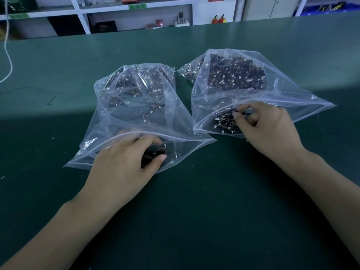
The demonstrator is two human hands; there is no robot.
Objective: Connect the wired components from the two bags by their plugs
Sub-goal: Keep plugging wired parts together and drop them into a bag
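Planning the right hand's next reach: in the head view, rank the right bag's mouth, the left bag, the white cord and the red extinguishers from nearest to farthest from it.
From the right hand:
1. Right bag: its mouth is at the fingertips.
2. Left bag: beside it, under the left hand.
3. Red extinguishers: beyond the table's far edge.
4. White cord: far left edge.

My left hand and my right hand are both bare, and so is each wrist. My left forearm and right forearm are bare too, along the whole length that shows. The nail on my left thumb is cut short and rounded, with a pale sheen. The nails on my right fingertips look short as well, though they are small here. The far fingers of my left hand are too blurred to tell more
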